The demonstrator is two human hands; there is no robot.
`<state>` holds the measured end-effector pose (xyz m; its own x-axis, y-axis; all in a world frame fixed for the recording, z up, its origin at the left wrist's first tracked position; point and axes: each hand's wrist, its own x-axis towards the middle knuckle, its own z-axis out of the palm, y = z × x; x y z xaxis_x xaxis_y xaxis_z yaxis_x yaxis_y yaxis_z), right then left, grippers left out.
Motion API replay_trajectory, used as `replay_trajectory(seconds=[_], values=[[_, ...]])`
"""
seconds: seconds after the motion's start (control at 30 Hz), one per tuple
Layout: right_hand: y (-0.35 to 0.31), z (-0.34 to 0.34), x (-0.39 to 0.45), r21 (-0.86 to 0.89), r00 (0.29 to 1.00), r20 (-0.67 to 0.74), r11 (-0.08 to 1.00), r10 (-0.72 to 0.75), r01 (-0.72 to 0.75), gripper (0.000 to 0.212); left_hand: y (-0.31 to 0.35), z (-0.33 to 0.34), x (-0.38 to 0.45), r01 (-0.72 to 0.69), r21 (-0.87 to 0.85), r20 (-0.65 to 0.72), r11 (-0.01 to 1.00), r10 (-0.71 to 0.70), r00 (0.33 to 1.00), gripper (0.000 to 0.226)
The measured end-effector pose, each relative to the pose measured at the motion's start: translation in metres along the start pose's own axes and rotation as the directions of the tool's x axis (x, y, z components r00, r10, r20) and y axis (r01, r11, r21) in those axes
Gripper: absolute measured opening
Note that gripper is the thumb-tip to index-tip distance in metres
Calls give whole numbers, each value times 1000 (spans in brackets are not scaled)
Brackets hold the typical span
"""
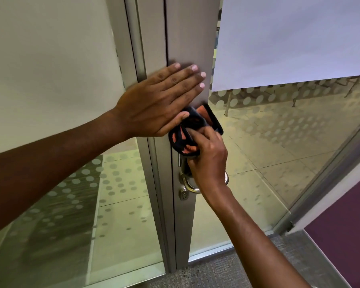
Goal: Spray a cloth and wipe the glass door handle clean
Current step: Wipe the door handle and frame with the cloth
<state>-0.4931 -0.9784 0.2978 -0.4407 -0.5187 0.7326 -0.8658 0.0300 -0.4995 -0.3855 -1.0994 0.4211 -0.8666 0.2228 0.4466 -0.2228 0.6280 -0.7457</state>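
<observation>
A grey metal door stile (192, 34) runs down the middle of the head view. My left hand (160, 102) lies flat on it with fingers spread, holding nothing. Just below, my right hand (206, 156) grips a bunched black and orange cloth (192, 129) and presses it against the stile above the handle. The silver door handle (192, 187) is mostly hidden behind my right hand and wrist; only its curved base and end show. A small keyhole cylinder (183, 194) sits under it.
The glass door panel (279, 132) to the right carries a frosted band and dot pattern. A fixed glass panel (71, 183) with dots stands to the left. Tiled floor and chair legs (229, 104) show beyond; grey carpet (227, 271) lies underfoot.
</observation>
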Motion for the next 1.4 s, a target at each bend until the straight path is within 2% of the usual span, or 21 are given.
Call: replay_trajectory(seconds=[0.13,0.2,0.3,0.4,0.5,0.7,0.87,0.93,1.0,1.1,1.17,1.27,1.4], values=[[4,11,-9,-2,999,-13,999,-43,43,49,1,2,0,16,-7,-11,1000,-16,1000,61],[14,21,-30,-13,997,75,1000,2,-1,52,1,1,1,19,-5,-16,1000,-19,1000,61],[30,32,-60,-5,955,276,993,112,-115,48,1,2,0,17,-11,-13,1000,-17,1000,61],[37,34,-64,17,931,332,986,149,-163,48,1,1,0,16,-6,-13,1000,-16,1000,61],[31,27,-57,26,952,278,990,129,-142,52,1,0,0,14,7,-12,1000,-14,1000,61],[6,5,-9,74,999,-6,996,42,-41,56,2,0,0,20,0,-15,1000,-20,1000,61],[3,1,-3,16,999,-40,1000,-2,3,54,1,0,0,21,8,-21,1000,-21,1000,61],[14,7,-16,7,1000,7,1000,16,-16,54,1,1,0,20,13,-25,1000,-19,1000,61],[26,15,-34,-8,990,122,997,75,-74,52,1,2,1,19,16,-24,1000,-18,1000,60],[44,25,-56,47,915,309,956,261,-289,42,1,3,1,17,19,-36,1000,-16,999,60],[50,26,-59,48,894,340,944,291,-325,41,1,2,1,14,23,-43,1000,-13,999,60],[43,19,-53,87,936,267,962,229,-260,45,2,1,1,14,26,-24,1000,-14,1000,60],[17,4,-20,80,989,-6,986,148,-147,56,2,0,0,18,19,-19,1000,-17,1000,60]])
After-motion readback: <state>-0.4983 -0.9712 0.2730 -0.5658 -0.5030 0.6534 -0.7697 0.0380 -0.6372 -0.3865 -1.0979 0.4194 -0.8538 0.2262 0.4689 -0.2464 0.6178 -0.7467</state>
